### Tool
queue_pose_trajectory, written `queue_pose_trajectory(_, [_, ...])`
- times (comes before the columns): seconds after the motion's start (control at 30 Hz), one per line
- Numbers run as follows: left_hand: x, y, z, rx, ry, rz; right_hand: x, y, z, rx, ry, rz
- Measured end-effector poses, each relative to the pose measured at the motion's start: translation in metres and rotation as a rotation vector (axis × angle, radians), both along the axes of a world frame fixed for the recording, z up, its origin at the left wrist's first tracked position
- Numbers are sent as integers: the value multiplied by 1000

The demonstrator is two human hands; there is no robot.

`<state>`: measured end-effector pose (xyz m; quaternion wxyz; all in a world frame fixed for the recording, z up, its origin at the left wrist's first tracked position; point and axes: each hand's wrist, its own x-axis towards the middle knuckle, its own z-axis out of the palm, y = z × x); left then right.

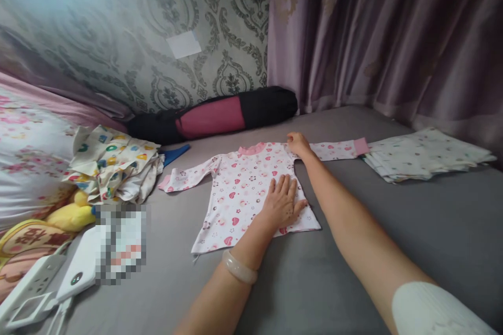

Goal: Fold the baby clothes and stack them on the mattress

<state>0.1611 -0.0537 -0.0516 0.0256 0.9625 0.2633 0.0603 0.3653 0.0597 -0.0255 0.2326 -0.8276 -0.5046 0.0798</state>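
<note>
A small white long-sleeved shirt point(243, 188) with pink hearts, pink cuffs and a pink collar lies spread out on the grey bed sheet point(165, 282). Flat on the lower right of its body rests my left hand point(282, 201), fingers stretched out, a pale bangle on the wrist. Up at the shoulder seam beside the right-hand sleeve, my right hand point(297, 145) has its fingers pinched together on the fabric. That sleeve reaches out straight to the right, while the other one angles down to the left.
Folded printed cloths point(428, 154) lie at the right. To the left are a pile of patterned clothes point(112, 162), a yellow plush toy point(73, 213), a white power bank point(80, 261) and a power strip point(33, 282). A long black and red bag point(214, 118) lies along the wall.
</note>
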Motion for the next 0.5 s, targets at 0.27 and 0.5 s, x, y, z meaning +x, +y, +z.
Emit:
queue_pose_trajectory(0.27, [2, 0, -4, -26, -18, 1, 60, -68, 24, 90, -72, -479])
queue_pose_trajectory(0.5, [-2, 1, -1, -23, -40, -9, 90, -103, 26, 60, -123, -641])
